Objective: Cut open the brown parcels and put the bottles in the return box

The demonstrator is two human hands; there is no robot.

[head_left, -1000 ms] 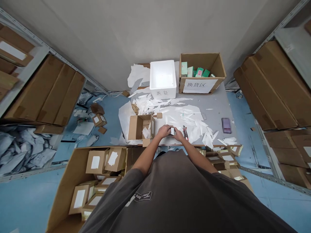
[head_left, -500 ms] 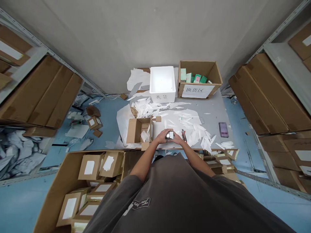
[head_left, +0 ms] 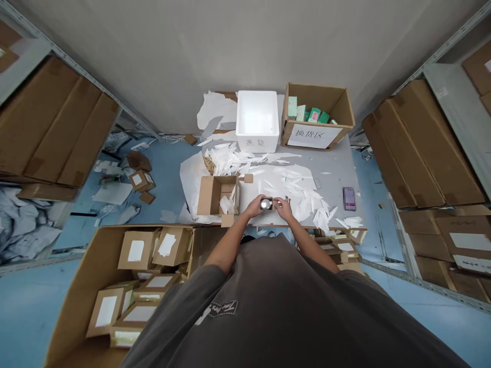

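As the left hand (head_left: 253, 207) clasps a shiny round object (head_left: 265, 204) near the front edge of a table (head_left: 335, 168), the right hand (head_left: 284, 209) sits just beside it, its grip too small to tell, and a slip on that smooth-looking surface could mean a fall.

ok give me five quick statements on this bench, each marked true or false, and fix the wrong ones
1. A shiny round item shows between the left hand and right hand. True.
2. The white foam box stands right of the box with green cartons. False: it stands to its left.
3. White paper scraps lie on the table. True.
4. The small cardboard box near the left hand is closed. False: its top is open.
5. The blurred purple item lies right of the right hand. True.
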